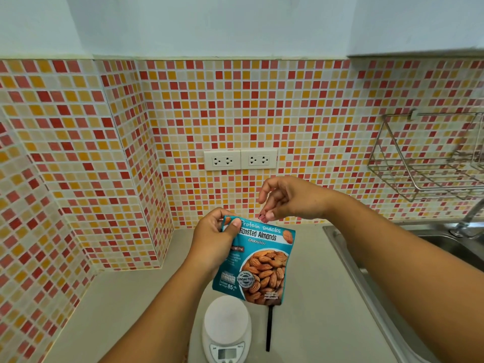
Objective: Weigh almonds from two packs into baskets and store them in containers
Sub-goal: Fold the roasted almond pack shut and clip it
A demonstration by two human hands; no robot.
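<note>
Left hand grips the almond pack at its top left corner, with the thumb pressed on the front and the other fingers curled behind it. This hand holds the pack in the air above the countertop, a little tilted, and the lower edge of the pack hangs just over the kitchen scale.

About the pack: it is a teal pouch with the white words "Protein snacks" on top and "Roasted Almonds" on a white band under them. One almond is drawn at the right end of this band. Lower on the front is a round picture of many brown almonds, a round badge with the word "UNSALTED", and the number 85 near the bottom left corner.

White and round, the scale stands on the countertop near the lower edge of the view, and its small display faces the person. Just beside it on the right lies a thin black stick.

Right hand is above the top right part of the pack. Its thumb and one finger pinch a small pink clip, and the other fingers are loosely spread upward. Whether the clip touches the pack, I cannot tell.

Further right is a steel sink, and a wire rack hangs on the tiled wall.
</note>
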